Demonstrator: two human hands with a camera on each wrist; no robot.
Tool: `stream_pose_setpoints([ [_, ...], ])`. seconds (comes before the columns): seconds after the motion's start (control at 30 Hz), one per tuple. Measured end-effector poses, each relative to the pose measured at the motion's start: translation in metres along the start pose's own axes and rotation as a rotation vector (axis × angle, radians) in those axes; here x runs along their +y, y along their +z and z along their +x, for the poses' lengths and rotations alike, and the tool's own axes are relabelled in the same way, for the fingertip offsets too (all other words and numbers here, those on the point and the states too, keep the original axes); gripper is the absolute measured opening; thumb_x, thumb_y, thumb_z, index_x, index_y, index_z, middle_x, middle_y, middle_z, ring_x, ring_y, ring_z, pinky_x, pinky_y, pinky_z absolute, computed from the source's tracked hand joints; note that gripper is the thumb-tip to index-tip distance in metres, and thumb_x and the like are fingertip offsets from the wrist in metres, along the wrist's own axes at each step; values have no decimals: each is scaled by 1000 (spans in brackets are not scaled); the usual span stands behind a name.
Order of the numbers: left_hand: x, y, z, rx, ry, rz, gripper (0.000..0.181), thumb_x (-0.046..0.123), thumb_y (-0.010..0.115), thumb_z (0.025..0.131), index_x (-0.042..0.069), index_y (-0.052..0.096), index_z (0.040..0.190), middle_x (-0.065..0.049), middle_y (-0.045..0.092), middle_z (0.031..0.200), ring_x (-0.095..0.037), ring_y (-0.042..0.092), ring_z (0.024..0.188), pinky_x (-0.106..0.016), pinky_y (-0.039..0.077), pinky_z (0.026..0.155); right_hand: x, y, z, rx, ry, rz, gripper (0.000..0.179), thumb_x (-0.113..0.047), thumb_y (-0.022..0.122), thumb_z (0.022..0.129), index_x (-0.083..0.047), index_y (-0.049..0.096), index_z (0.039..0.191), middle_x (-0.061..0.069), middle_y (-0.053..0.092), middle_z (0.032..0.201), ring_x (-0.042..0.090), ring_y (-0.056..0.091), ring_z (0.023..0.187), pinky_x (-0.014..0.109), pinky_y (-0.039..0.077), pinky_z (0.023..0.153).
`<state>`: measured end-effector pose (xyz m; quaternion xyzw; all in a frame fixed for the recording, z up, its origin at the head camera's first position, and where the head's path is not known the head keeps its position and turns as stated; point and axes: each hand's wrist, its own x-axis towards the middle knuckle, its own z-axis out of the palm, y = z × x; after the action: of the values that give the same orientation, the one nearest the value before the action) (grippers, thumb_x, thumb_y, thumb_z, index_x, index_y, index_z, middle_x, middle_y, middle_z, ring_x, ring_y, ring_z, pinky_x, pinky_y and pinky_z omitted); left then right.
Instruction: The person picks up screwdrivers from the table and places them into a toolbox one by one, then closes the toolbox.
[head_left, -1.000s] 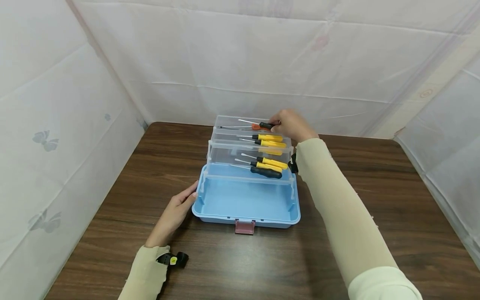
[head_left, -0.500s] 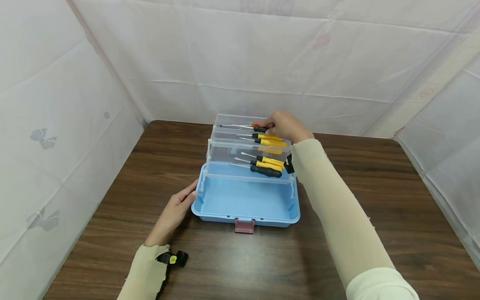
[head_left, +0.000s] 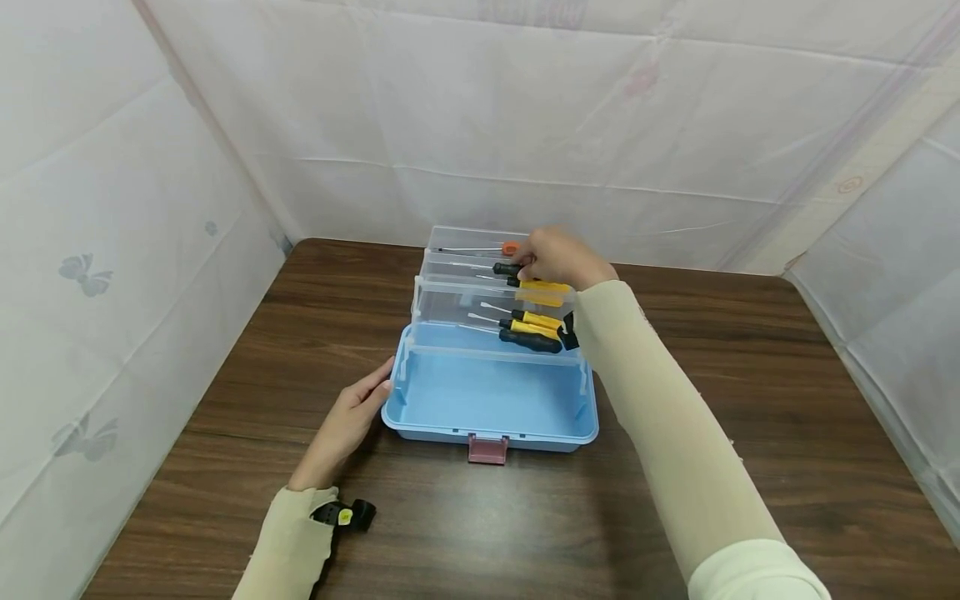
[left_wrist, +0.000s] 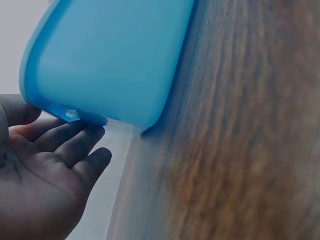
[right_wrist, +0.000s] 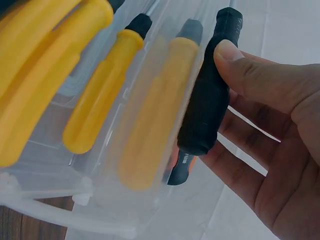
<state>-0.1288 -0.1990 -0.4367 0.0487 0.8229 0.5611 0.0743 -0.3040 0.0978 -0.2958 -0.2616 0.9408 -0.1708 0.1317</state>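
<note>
The right hand pinches a black-handled screwdriver above the rear of the clear tiered trays. In the right wrist view the thumb presses the handle near its shaft end, the other fingers lie bent along the opposite side, and the butt sticks out past the thumb. The gap between thumb and fingers is no wider than the handle. From the head view its shaft points left, between an orange-handled screwdriver behind and a yellow-handled screwdriver in front.

The left hand touches the left side of the blue toolbox, thumb at the rim, remaining fingers spread and slightly bent against the outer wall, well apart from that black handle.
</note>
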Motion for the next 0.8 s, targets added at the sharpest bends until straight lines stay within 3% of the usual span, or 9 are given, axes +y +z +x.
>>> stream_pose_setpoints([
  [0.5,-1,1,2,-2,-9,-17,51,27,39,105,5,30,150,-15,28,156,-33,24,146,-52,23,117,-17,2,2,-61,-35,10,29,-10,64,92,-5,67,120,11,66,119,25,61,105,38,52,91],
  [0.8,-1,1,2,3,-16,-16,51,26,39,105,3,30,150,-16,28,156,-33,24,146,-52,23,117,-25,4,7,-77,-28,-11,29,-12,65,92,-8,68,121,7,67,117,20,61,96,36,52,85],
])
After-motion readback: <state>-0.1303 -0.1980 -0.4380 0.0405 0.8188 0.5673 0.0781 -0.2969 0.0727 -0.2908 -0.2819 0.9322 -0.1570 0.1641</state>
